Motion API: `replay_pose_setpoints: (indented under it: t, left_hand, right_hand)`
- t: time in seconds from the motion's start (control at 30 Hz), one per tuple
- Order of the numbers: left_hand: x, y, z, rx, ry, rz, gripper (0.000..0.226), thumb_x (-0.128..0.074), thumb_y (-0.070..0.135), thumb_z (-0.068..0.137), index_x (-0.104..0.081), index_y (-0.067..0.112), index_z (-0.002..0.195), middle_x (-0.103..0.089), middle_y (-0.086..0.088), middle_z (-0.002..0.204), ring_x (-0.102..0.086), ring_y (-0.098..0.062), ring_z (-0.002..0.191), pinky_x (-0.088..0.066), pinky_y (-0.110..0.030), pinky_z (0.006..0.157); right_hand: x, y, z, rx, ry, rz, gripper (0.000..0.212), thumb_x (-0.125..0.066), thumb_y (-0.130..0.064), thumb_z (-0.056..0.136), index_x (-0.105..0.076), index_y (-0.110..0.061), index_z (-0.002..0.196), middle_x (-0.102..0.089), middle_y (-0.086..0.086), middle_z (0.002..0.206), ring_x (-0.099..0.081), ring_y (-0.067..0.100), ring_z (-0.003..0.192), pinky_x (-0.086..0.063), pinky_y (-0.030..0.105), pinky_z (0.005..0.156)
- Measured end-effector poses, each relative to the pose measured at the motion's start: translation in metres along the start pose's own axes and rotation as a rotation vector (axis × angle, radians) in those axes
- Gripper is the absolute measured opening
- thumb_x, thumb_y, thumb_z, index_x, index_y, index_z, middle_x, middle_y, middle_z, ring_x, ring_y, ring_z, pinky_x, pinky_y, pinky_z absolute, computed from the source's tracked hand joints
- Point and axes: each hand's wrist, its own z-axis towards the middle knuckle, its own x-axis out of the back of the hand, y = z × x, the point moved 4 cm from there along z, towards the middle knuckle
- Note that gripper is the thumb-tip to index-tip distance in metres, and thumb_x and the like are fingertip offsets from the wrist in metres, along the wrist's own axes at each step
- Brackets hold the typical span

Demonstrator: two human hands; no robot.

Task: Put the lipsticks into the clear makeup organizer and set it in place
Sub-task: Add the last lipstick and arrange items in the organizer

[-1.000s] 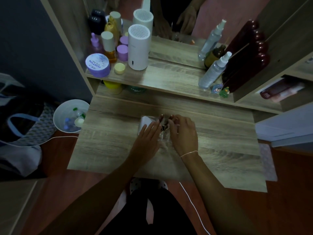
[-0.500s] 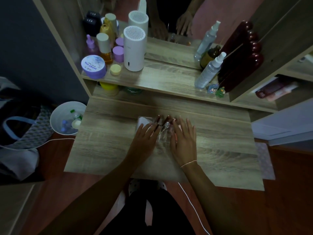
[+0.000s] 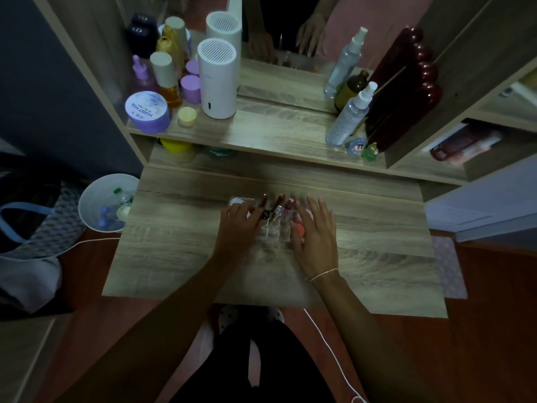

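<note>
Nearest, dark trousers and a thin white cable [image 3: 331, 347] hang over a red-brown floor [image 3: 479, 330], just short of the near edge of a wood-grain tabletop [image 3: 180, 257]. On that tabletop, about midway across, sits the clear makeup organizer [image 3: 274, 228], with several lipsticks [image 3: 283, 207] standing upright in its compartments, their caps dark, clear and reddish. The left hand [image 3: 238, 228] rests against the organizer's left side with its fingers curled over the edge, and the right hand [image 3: 315, 234] lies flat against the right side with fingers spread and straight; neither is clenched around it, and whether they press it I cannot tell. Left of the table, on the floor, a white bin [image 3: 104, 202] holds small bottles, with a bag [image 3: 26, 225] beyond it. Farther back a raised shelf [image 3: 276, 132] carries a purple jar [image 3: 147, 112], a white cylinder [image 3: 216, 78] and several bottles on the left, and a spray bottle [image 3: 350, 114] with two small figurines [image 3: 363, 148] on the right. Behind it, a mirror [image 3: 290, 33] reflects both hands.
</note>
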Motion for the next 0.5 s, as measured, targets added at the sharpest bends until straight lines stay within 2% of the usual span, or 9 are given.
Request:
replay_pose_setpoints:
  t: [0.17,0.5]
  left_hand:
    - [-0.0039,-0.0035,0.0051,0.035,-0.058,-0.024,0.020,-0.083,0.014,0.068,-0.070,0.008,0.082,-0.069,-0.014,0.083,-0.066,-0.033,0.078,-0.050,-0.039,0.064]
    - [-0.0071,-0.0045,0.0029,0.028,-0.054,0.001,0.018,-0.079,0.015,0.073,-0.070,0.008,0.087,-0.070,-0.014,0.089,-0.066,-0.033,0.081,-0.051,-0.039,0.067]
  right_hand:
    - [-0.0008,0.0008,0.0026,-0.006,-0.018,0.007,0.041,-0.050,-0.021,0.095,-0.047,-0.014,0.136,-0.039,0.010,0.151,-0.022,0.032,0.145,-0.019,0.056,0.118]
    - [-0.0007,0.0043,-0.0005,-0.010,-0.038,0.005,0.040,-0.045,-0.024,0.096,-0.046,-0.016,0.136,-0.036,0.009,0.152,-0.020,0.032,0.146,-0.017,0.052,0.119]
